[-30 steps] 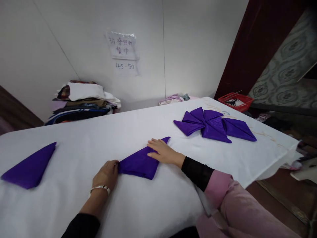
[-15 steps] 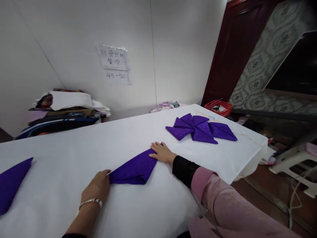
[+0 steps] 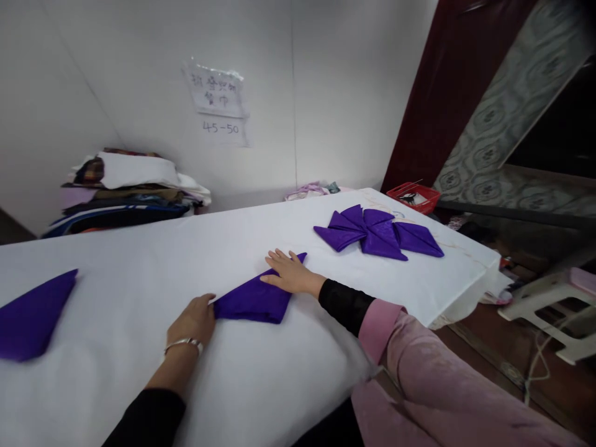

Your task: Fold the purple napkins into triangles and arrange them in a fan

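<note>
A purple cloth napkin (image 3: 254, 302), folded to a flat pointed shape, lies on the white-covered table (image 3: 261, 391). My left hand (image 3: 193, 326), with a silver bracelet at the wrist, pinches its left corner between thumb and fingers. Flat across the upper right part of the napkin rests my right hand (image 3: 291, 273), fingers spread, with one purple tip showing beyond it. Farther right sit several folded purple napkins (image 3: 384, 239), grouped close together. Another purple napkin (image 3: 35, 320) lies at the left, cut off by the picture's edge.
Behind the table at the left is a pile of folded clothes (image 3: 130, 186). A red basket (image 3: 414, 197) stands past the far right corner. On the wall hangs a handwritten paper sign (image 3: 218, 102). A white stool (image 3: 559, 316) is on the floor at the right.
My right hand has slid left along the napkin's upper edge, uncovering its right tip. The napkin's lower edge now lies flatter. My left hand keeps its corner; the view has shifted a little.
</note>
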The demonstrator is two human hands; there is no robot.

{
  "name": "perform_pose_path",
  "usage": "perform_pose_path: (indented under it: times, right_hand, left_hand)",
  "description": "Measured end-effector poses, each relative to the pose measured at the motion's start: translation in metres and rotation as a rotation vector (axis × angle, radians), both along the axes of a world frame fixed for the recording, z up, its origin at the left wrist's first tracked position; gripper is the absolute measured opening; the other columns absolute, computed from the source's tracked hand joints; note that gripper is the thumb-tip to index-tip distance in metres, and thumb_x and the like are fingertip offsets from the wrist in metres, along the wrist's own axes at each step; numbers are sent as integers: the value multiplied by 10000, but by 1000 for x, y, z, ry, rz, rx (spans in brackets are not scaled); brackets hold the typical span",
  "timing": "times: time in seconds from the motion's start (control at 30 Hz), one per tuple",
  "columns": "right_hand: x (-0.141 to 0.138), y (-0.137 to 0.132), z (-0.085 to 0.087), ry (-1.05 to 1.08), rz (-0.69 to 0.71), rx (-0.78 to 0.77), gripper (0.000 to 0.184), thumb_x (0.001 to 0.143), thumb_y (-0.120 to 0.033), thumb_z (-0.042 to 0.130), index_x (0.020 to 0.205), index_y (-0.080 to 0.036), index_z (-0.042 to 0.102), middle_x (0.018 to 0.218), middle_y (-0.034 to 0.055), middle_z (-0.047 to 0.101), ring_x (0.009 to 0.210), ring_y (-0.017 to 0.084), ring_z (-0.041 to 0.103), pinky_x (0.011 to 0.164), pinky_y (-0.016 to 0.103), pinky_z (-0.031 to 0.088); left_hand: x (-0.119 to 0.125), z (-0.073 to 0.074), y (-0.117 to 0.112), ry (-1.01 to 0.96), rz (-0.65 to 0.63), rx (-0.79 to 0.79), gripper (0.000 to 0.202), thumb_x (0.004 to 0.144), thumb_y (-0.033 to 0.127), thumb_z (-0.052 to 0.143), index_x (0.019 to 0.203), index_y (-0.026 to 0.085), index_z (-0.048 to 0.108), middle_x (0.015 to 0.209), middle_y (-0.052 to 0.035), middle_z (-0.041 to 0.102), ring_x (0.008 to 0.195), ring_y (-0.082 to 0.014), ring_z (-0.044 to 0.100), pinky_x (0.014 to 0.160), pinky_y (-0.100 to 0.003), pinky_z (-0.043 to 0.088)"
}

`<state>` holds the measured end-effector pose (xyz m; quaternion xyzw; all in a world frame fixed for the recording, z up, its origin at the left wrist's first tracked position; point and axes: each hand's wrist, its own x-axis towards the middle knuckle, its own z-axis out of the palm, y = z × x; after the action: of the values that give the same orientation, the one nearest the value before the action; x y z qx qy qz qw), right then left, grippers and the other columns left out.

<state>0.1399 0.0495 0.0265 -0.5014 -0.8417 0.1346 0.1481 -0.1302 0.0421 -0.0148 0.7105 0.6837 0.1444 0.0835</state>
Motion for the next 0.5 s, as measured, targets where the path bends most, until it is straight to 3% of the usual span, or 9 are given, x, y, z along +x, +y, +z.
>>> perform_pose_path:
  times: [0.13, 0.27, 0.5]
  right_hand:
    - [-20, -13, -23, -36, 47, -104, 785, 884, -673, 207, 1438, -125, 302, 1520, 140, 227, 1414, 295, 105, 1116, 541, 69]
    - [-17, -13, -41, -74, 26, -55, 746, 892, -650, 240, 1445, -153, 295, 1525, 112, 227, 1412, 297, 111, 1114, 547, 43]
    - [-30, -20, -23, -76, 25, -151, 784, 881, -675, 183, 1454, -148, 274, 1548, 135, 107, 1420, 302, 39, 1107, 547, 57]
  left_hand:
    - [3, 4, -8, 62, 8, -24, 359, 900, 219, 362, 1197, 195, 560, 1227, -100, 595, 1079, -226, 596, 918, -352, 475]
    - [4, 4, -11, 61, 31, -13, 347, 897, 216, 382, 1193, 220, 562, 1222, -91, 599, 1057, -224, 606, 869, -348, 495]
    - [6, 7, -14, -18, 58, -33, 333, 886, 205, 407, 1185, 215, 555, 1188, -82, 613, 1069, -217, 595, 894, -332, 470]
